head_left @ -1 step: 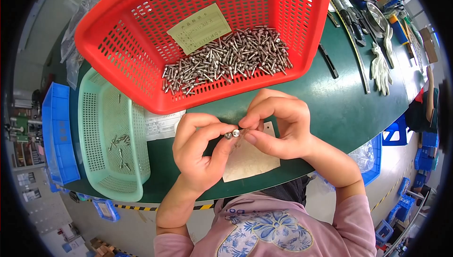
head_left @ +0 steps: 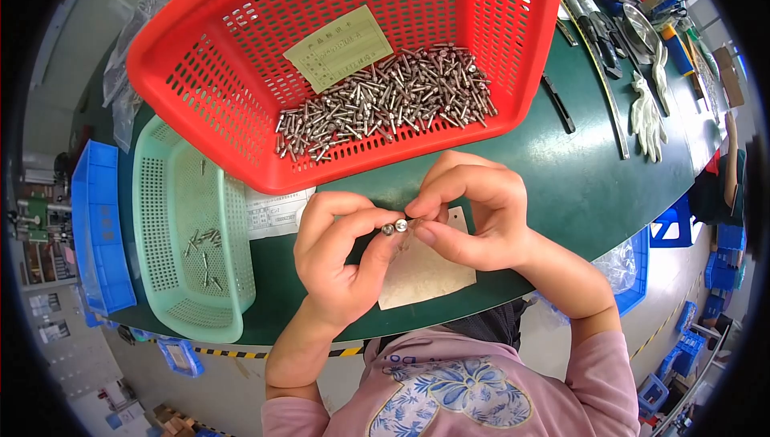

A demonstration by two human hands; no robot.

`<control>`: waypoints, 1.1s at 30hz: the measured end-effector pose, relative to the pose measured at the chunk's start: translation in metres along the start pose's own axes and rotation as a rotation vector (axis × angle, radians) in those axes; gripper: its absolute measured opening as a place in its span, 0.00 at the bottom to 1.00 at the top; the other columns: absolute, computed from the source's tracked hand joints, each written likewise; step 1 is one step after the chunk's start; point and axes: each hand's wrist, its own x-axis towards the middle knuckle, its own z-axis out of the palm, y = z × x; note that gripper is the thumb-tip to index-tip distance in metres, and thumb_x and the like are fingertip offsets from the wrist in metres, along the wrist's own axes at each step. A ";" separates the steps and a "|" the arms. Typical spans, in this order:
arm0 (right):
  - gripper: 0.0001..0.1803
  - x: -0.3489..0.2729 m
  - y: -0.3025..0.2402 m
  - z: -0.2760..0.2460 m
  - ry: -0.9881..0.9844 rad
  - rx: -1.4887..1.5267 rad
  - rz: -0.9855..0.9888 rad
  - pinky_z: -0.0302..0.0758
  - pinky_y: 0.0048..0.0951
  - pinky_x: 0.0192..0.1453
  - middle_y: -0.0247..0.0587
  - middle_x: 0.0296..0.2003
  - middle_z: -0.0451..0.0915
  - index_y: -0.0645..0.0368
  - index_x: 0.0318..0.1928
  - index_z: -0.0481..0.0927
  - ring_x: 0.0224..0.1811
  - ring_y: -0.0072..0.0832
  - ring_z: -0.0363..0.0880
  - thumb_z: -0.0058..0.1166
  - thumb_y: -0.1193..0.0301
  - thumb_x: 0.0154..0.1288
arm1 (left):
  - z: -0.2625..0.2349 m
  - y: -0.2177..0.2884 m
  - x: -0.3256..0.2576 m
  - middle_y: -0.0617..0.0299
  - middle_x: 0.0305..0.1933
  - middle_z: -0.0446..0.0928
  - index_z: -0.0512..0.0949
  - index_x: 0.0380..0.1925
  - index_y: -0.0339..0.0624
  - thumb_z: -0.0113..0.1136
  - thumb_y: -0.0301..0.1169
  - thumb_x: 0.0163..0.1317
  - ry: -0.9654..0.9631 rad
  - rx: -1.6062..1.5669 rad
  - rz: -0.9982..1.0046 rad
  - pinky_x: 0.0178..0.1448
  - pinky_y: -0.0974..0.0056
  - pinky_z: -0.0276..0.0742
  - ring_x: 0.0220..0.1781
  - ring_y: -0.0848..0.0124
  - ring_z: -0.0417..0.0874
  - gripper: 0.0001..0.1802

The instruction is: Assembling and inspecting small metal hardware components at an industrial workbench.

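A: Why are the hands bunched up mid-table?
B: Both meet over the green table (head_left: 593,188), near edge, above a grey sheet (head_left: 421,277). Looks like small parts get joined close to the eyes, and the sheet would catch a drop.

A: Left hand?
B: Left hand (head_left: 341,256) curled, thumb and forefinger pinched on a small metal piece (head_left: 388,229). Not open at all.

A: Right?
B: Right hand (head_left: 473,216) also curled, fingertips closed on a second piece (head_left: 402,225), touching the first. Exact shape too small to tell.

A: Where's the stock?
B: Red basket (head_left: 200,100), far side, tilted toward the person; pile of metal pins (head_left: 385,104) lies at its near wall, with a yellowish card (head_left: 337,48) behind. Tilt probably keeps pins in easy reach.

A: And the left?
B: Mint basket (head_left: 152,228) just left of the hands, a few pins (head_left: 204,248) inside. Blue bin (head_left: 96,228) farther left. A printed paper (head_left: 273,212) sits between mint basket and hands.

A: Right side?
B: White gloves (head_left: 648,112) and tools, well apart.
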 end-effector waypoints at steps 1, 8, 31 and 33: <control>0.09 0.000 0.000 0.000 0.001 0.000 0.001 0.73 0.18 0.27 0.38 0.27 0.76 0.65 0.34 0.81 0.27 0.19 0.75 0.61 0.80 0.48 | 0.000 0.000 0.000 0.59 0.30 0.72 0.80 0.30 0.36 0.66 0.23 0.47 -0.009 -0.003 -0.024 0.32 0.69 0.68 0.30 0.69 0.73 0.08; 0.08 -0.001 -0.004 -0.002 -0.042 -0.064 0.002 0.74 0.18 0.27 0.38 0.28 0.77 0.65 0.33 0.81 0.26 0.20 0.76 0.59 0.81 0.50 | 0.002 0.002 0.002 0.60 0.30 0.72 0.78 0.28 0.36 0.66 0.25 0.48 -0.083 0.039 -0.013 0.32 0.64 0.66 0.30 0.65 0.72 0.08; 0.05 0.004 -0.004 -0.014 -0.228 -0.531 -0.158 0.69 0.28 0.25 0.43 0.24 0.75 0.66 0.30 0.76 0.23 0.32 0.73 0.55 0.83 0.49 | 0.014 -0.006 -0.001 0.60 0.29 0.70 0.75 0.26 0.39 0.65 0.24 0.44 -0.085 0.134 0.017 0.35 0.59 0.68 0.32 0.60 0.72 0.09; 0.05 0.003 -0.002 -0.015 -0.230 -0.592 -0.174 0.69 0.29 0.26 0.43 0.25 0.74 0.65 0.30 0.75 0.23 0.33 0.73 0.55 0.83 0.49 | 0.014 -0.005 -0.002 0.60 0.29 0.70 0.75 0.26 0.39 0.64 0.24 0.45 -0.107 0.122 0.025 0.36 0.59 0.68 0.32 0.61 0.73 0.08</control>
